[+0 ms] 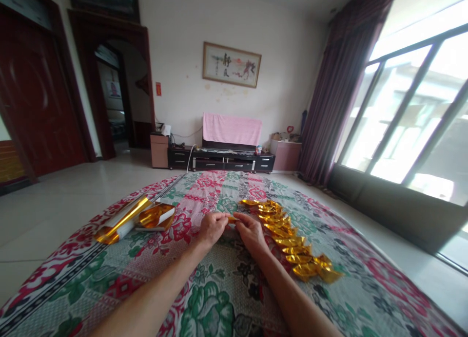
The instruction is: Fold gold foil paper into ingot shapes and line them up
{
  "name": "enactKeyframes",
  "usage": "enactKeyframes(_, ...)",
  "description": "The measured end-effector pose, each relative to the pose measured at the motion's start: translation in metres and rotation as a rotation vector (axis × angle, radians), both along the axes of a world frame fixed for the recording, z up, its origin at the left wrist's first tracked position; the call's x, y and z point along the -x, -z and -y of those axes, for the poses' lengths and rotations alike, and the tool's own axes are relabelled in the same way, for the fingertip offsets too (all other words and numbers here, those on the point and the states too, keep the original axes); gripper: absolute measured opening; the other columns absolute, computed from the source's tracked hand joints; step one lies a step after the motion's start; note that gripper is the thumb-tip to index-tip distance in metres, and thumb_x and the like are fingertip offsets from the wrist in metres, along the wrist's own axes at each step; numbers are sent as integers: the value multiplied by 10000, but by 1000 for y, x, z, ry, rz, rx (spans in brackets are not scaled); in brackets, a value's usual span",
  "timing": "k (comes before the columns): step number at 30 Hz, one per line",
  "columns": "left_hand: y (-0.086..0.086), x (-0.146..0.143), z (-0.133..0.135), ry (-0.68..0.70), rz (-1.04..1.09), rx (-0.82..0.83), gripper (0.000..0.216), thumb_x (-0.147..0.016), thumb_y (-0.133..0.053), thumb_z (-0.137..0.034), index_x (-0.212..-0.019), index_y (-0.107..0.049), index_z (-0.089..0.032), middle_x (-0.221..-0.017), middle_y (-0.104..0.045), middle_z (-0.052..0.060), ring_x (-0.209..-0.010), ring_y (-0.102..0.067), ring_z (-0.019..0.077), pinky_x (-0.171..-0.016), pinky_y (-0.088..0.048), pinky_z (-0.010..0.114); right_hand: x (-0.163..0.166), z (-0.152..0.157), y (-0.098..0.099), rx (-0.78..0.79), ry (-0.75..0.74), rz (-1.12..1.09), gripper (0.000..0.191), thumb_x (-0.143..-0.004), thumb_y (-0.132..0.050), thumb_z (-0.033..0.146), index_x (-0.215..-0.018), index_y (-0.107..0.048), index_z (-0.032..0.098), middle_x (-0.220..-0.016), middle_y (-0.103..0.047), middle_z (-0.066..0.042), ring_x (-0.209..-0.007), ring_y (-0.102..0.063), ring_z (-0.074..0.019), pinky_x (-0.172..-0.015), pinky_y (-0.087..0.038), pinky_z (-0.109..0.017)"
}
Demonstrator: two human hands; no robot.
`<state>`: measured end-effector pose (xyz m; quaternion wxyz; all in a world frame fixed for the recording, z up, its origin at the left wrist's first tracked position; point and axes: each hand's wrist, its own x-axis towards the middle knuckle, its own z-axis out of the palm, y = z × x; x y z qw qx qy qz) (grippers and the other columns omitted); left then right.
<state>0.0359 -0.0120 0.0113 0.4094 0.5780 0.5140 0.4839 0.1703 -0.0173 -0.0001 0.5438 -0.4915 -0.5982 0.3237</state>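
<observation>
Both of my hands meet over the middle of the patterned cloth, pinching a small gold foil paper (231,220) between them. My left hand (214,227) grips its left end, fingers closed. On the other end, my right hand (252,232) is closed with thumb and fingers together. Most of the foil paper is hidden by the fingers. Just right of my right hand, several folded gold foil ingots (288,240) lie in a slanting row. Off to the left rest a curled gold foil sheet (124,220) and a stack of gold foil sheets (157,216), with white undersides.
A floral cloth (210,303) covers the round-edged surface under my hands. Beyond it stands a black low cabinet (234,164) with a pink cloth (232,129) above. Windows (409,108) and a purple curtain (332,84) are at right; a dark red door (36,84) is at left.
</observation>
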Motion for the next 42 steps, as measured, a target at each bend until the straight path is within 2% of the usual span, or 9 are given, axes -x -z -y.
enactKeyframes(4,5,3,0,1,22,-50,286,-708,-504,-259,-917,-671,-155,-772,-699,48,-657,-640,158,-563,-470,235,-1,-2,-1,43,-19,-14,339,-666,-506,258,-945,-664,150,-851,-690,-46,-732,-629,-177,-656,-512,-279)
enactKeyframes(9,1,3,2,-17,82,1,310,-702,-539,-283,-955,-656,-148,-739,-698,51,-664,-639,172,-556,-467,244,-1,-2,-7,104,-131,-146,331,-699,-478,289,-942,-656,151,-823,-688,-47,-756,-646,-187,-620,-520,-263)
enactKeyframes(13,-3,2,4,-34,155,31,329,-702,-548,-248,-989,-639,-115,-756,-697,60,-687,-638,166,-581,-473,237,1,-2,-6,84,-165,-130,314,-709,-459,276,-921,-663,169,-838,-689,-35,-705,-645,-168,-602,-515,-247)
enactKeyframes(17,-2,3,4,-41,168,27,334,-711,-546,-245,-1009,-633,-124,-741,-694,53,-685,-634,160,-590,-475,235,3,-1,-4,54,-117,-93,316,-715,-457,293,-917,-668,169,-804,-694,-31,-691,-641,-169,-593,-515,-251)
enactKeyframes(20,1,4,3,-24,107,-20,329,-728,-530,-276,-1000,-641,-128,-684,-686,48,-655,-627,162,-586,-469,241,4,-1,-5,71,-91,-126,345,-720,-468,325,-945,-662,148,-823,-694,-51,-708,-646,-177,-586,-518,-250)
enactKeyframes(23,5,4,2,-16,26,-86,348,-754,-497,-326,-1007,-641,-136,-719,-690,53,-652,-624,167,-573,-463,245,5,-1,-6,65,-71,-132,367,-729,-470,345,-968,-655,136,-819,-694,-63,-706,-648,-181,-584,-519,-251)
enactKeyframes(29,14,4,-4,-11,-22,-120,373,-789,-440,-346,-1039,-623,-137,-790,-696,69,-662,-629,166,-589,-468,245,5,-2,-3,5,62,52,376,-750,-445,366,-963,-671,153,-799,-696,-61,-625,-632,-176,-579,-517,-272)
enactKeyframes(34,19,4,-8,-7,15,-82,386,-793,-430,-361,-1052,-614,-141,-779,-696,65,-632,-628,168,-561,-469,251,6,-2,-1,-49,120,119,361,-749,-446,381,-927,-693,187,-795,-699,-45,-677,-636,-186,-605,-512,-266)
enactKeyframes(42,16,4,-5,-28,-34,-119,347,-779,-457,-350,-994,-652,-160,-850,-698,81,-776,-638,204,-627,-484,264,6,-2,-4,-60,160,134,324,-742,-453,350,-879,-703,195,-808,-702,-49,-760,-638,-207,-707,-495,-295)
